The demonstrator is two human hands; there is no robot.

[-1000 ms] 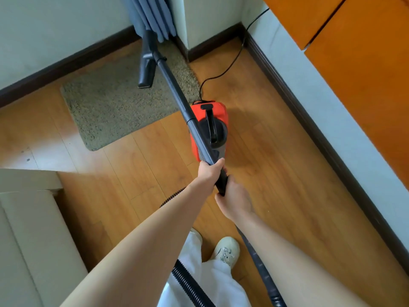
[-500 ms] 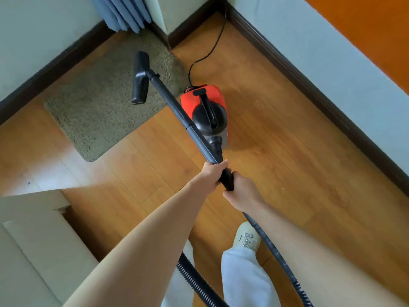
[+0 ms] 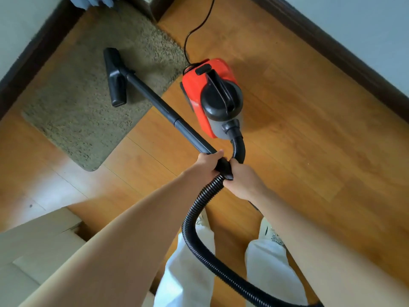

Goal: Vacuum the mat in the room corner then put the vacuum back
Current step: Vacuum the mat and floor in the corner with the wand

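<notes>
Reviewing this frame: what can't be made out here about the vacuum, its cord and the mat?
Head view, the only one:
- Power cord: runs off the top edge, so the plug and socket are unseen.
- Nozzle: its underside faces the mat; contact cannot be confirmed.
- Hose: leaves the bottom edge.
- Mat's far corner: cut off at the top, under a curtain hem.
- Left hand and right hand: their fingers hide the wand's grip.

arms: bare, no sleeves | loose white fabric trousers point(image 3: 269, 269) below the hands | pale lace-up shoes point(image 3: 269, 229) at the trouser hems
</notes>
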